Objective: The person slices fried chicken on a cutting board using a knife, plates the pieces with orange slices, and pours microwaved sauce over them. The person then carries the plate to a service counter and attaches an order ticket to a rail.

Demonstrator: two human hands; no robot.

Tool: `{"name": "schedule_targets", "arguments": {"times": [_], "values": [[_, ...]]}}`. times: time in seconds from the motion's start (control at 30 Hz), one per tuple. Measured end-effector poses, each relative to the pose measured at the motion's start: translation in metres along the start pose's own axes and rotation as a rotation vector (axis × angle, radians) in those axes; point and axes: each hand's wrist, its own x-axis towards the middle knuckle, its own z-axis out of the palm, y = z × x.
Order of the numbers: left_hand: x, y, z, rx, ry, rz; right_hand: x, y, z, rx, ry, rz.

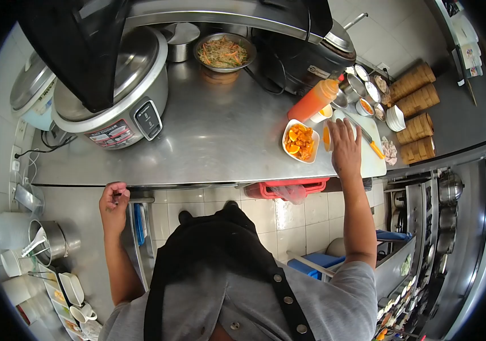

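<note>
My right hand (pixel 344 149) reaches over the white cutting board (pixel 375 162), its fingers stretched out and slightly apart. Beside its thumb side is a small orange-coloured thing (pixel 326 136), partly covered by the hand. A knife with a yellow handle (pixel 376 149) lies on the board just right of the fingers. To the left stands a white square bowl (pixel 284 142) with orange-sauced food and orange slices. Behind this bowl leans an orange squeeze bottle (pixel 313 100). At the counter's front edge my left hand (pixel 114 203) is loosely curled, with nothing visible in it.
A large rice cooker (pixel 140 111) stands on the steel counter (pixel 214 142) at left. Behind are a metal bowl of shredded vegetables (pixel 224 53) and a dark cooker (pixel 294 68). Bamboo steamers (pixel 418 100) line the right side. A red crate (pixel 260 190) sits below the counter edge.
</note>
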Motion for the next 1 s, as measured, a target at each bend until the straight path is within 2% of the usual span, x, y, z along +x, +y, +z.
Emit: {"name": "schedule_targets", "arguments": {"times": [0.2,0.3,0.43,0.53,0.73,0.83,1.0], "values": [[-0.003,-0.002,-0.01,-0.015,0.034,-0.001,-0.003,-0.015,0.031,0.124,0.029,0.066],[-0.008,-0.003,-0.02,0.016,0.05,-0.013,-0.005,-0.025,0.042,0.221,-0.041,0.135],[-0.01,-0.008,-0.037,0.056,0.074,-0.022,-0.003,-0.03,0.063,0.234,0.01,0.272],[-0.011,-0.011,-0.049,0.077,0.077,-0.03,0.001,-0.029,0.071,0.247,-0.026,0.323],[-0.015,-0.009,-0.064,0.094,0.096,-0.046,-0.002,-0.034,0.08,0.267,-0.098,0.322],[-0.015,-0.014,-0.07,0.104,0.096,-0.024,-0.005,-0.027,0.092,0.198,-0.039,0.344],[-0.013,-0.018,-0.069,0.095,0.096,-0.016,-0.007,-0.024,0.089,0.256,-0.088,0.256]]}}
